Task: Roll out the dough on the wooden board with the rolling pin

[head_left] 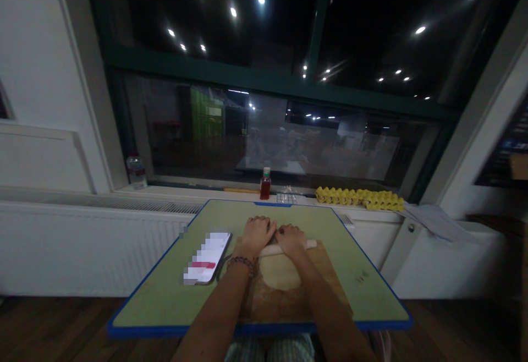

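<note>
A pale wooden rolling pin (pixel 270 250) lies crosswise over the far part of a flat, rounded sheet of dough (pixel 279 275). My left hand (pixel 256 235) rests over the pin's left part, and its curled fingers hide that end. Closed over the right part is my right hand (pixel 291 237), with the pin's tip sticking out beyond it. The thumbs are close together near the middle. Under the dough is a wooden board (pixel 284 310), dusted with what looks like flour. Both forearms reach across the board.
The board sits on a green folding table (pixel 363 301) with a blue edge. Left of my hands lies a phone (pixel 208 257). On the windowsill stand a red sauce bottle (pixel 265 186), a plastic bottle (pixel 136 171) and a yellow egg carton (pixel 358 197). A cloth (pixel 433 220) lies at the right.
</note>
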`<state>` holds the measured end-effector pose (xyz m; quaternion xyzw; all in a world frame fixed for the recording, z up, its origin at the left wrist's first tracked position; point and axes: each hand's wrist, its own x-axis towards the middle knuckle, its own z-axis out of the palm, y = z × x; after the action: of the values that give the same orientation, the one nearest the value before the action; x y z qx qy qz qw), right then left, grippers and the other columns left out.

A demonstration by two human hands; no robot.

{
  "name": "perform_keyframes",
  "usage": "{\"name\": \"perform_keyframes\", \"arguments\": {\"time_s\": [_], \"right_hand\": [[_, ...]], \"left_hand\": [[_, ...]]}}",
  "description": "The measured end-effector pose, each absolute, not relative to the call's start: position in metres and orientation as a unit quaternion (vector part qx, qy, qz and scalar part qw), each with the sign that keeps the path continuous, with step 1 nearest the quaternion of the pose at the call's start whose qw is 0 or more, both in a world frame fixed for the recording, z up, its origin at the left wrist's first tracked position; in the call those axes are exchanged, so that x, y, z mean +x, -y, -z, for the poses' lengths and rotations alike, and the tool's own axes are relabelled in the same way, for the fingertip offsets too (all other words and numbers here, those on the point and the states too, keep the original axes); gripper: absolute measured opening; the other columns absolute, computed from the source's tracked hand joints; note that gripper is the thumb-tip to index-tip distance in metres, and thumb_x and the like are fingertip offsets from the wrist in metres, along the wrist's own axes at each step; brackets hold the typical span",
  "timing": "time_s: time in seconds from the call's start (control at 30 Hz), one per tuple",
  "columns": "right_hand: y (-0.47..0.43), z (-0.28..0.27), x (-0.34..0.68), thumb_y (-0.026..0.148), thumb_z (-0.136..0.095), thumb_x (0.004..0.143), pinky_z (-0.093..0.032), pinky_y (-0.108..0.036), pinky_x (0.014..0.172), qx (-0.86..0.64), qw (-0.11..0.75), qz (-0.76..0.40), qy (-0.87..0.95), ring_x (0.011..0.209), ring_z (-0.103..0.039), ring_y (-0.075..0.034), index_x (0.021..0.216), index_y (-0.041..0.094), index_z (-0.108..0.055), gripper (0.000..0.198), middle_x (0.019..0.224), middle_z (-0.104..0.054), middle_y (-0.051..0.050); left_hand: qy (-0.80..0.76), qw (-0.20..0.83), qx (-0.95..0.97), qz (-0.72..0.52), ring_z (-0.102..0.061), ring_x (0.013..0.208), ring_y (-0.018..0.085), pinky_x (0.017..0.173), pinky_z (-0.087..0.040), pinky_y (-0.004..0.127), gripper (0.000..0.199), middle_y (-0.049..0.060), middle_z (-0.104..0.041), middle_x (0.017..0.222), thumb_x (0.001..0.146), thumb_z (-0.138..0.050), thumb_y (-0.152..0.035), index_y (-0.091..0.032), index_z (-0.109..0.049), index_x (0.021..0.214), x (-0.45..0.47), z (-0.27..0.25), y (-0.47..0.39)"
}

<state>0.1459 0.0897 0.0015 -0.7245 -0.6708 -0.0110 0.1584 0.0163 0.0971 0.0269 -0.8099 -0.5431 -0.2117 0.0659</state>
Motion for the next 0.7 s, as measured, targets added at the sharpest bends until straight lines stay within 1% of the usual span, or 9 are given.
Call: {"name": "perform_keyframes", "arguments": {"time_s": [0.23,0.43,0.5,0.6,0.7], "right_hand": [[-0.078,0.001,0.147,0.038,-0.036,0.098,-0.044,-0.034,0.085,-0.713,0.147,0.044,0.684,0.105,-0.063,-0.026,0.104,0.019,-0.073,0.042,0.11,-0.071,-0.012],[-0.061,0.001,0.147,0.034,-0.032,0.1,-0.043,-0.034,0.086,-0.699,0.141,0.085,0.696,0.101,-0.064,-0.025,0.099,0.016,-0.073,0.045,0.103,-0.073,-0.014],[-0.054,-0.001,0.147,0.032,-0.034,0.099,-0.042,-0.035,0.086,-0.694,0.14,0.091,0.701,0.102,-0.064,-0.025,0.099,0.016,-0.073,0.042,0.103,-0.073,-0.014],[-0.044,-0.003,0.148,0.029,-0.036,0.098,-0.041,-0.035,0.089,-0.683,0.14,0.097,0.711,0.106,-0.062,-0.025,0.103,0.017,-0.072,0.038,0.106,-0.072,-0.013],[-0.037,-0.004,0.15,0.028,-0.035,0.098,-0.04,-0.036,0.092,-0.672,0.133,0.095,0.723,0.106,-0.062,-0.024,0.107,0.018,-0.07,0.037,0.108,-0.072,-0.012]], "left_hand": [[0.526,0.039,-0.825,0.204,-0.067,0.095,0.022,0.087,-0.045,0.033,0.039,0.012,-0.073,0.098,0.098,-0.038,-0.036,-0.016,-0.071,0.092,0.016,-0.024,-0.09],[0.544,0.011,-0.813,0.204,-0.065,0.096,0.022,0.087,-0.045,0.033,0.042,0.011,-0.072,0.102,0.099,-0.035,-0.04,-0.016,-0.07,0.097,0.018,-0.019,-0.077],[0.564,0.02,-0.801,0.199,-0.063,0.103,0.024,0.09,-0.043,0.036,0.044,0.013,-0.071,0.107,0.099,-0.034,-0.041,-0.016,-0.07,0.101,0.019,-0.018,-0.07],[0.594,0.058,-0.783,0.176,-0.056,0.116,0.031,0.098,-0.038,0.046,0.044,0.016,-0.067,0.119,0.099,-0.034,-0.041,-0.017,-0.067,0.113,0.019,-0.014,-0.059],[0.59,0.068,-0.792,0.143,-0.049,0.125,0.036,0.102,-0.033,0.055,0.039,0.013,-0.059,0.135,0.098,-0.036,-0.038,-0.027,-0.064,0.123,0.018,-0.006,-0.052]]}}
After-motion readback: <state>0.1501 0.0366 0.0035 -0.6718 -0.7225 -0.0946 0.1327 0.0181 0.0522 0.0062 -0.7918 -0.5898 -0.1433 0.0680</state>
